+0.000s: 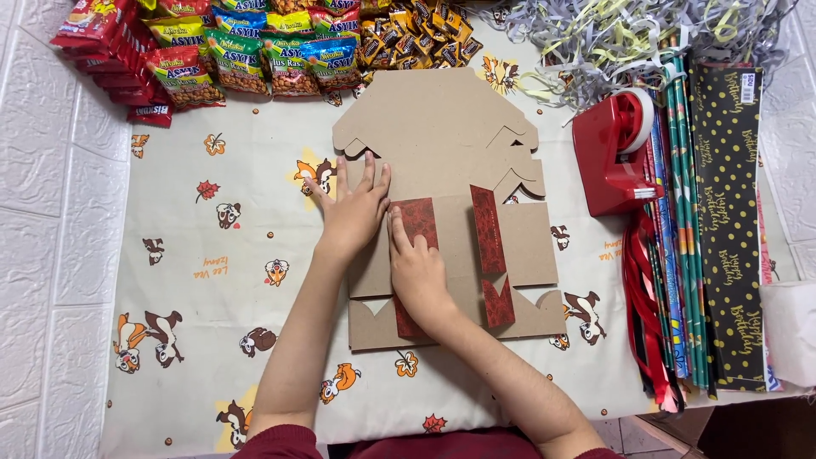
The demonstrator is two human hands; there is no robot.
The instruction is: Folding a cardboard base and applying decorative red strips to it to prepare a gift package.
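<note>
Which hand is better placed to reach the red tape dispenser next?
Probably the right hand: it is nearer the red tape dispenser. The left hand lies flat on the flattened brown cardboard box, farther away.

The left hand (353, 208) lies flat, fingers spread, on an unfolded brown cardboard box blank (450, 153) on the tabletop (212, 272). The right hand (416, 272) presses a red patterned strip (418, 219), perhaps folding it. A red tape dispenser (614, 157) stands nearby.

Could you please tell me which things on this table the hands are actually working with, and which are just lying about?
In use:
flat cardboard box, pressed by left hand and right hand
red patterned strips on it

Lying about:
snack packets
red tape dispenser
wrapping paper rolls
shredded paper
</note>
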